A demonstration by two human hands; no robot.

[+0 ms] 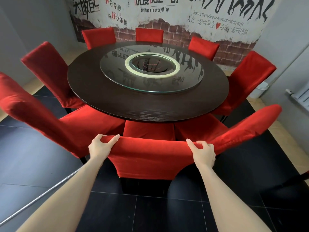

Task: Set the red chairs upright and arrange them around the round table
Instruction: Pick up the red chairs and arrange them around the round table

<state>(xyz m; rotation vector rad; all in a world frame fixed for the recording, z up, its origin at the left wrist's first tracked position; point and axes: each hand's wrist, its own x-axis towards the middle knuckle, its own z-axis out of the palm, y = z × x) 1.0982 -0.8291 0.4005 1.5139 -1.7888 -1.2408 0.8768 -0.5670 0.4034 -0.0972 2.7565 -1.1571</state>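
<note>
A red-covered chair (150, 158) stands upright right in front of me, its seat tucked under the near edge of the dark round table (107, 104). My left hand (100, 146) grips the left end of its backrest top, and my right hand (203, 152) grips the right end. Several more red chairs ring the table, all upright: one close on the left (41, 118), one close on the right (247, 131), and others along the sides and far edge.
A glass turntable (184, 84) with a pale ring sits on the table's middle. A mural wall (167, 17) stands behind the far chairs. A white bin (260, 91) and a radiator (301, 96) are at the right. The floor is black tile (150, 215).
</note>
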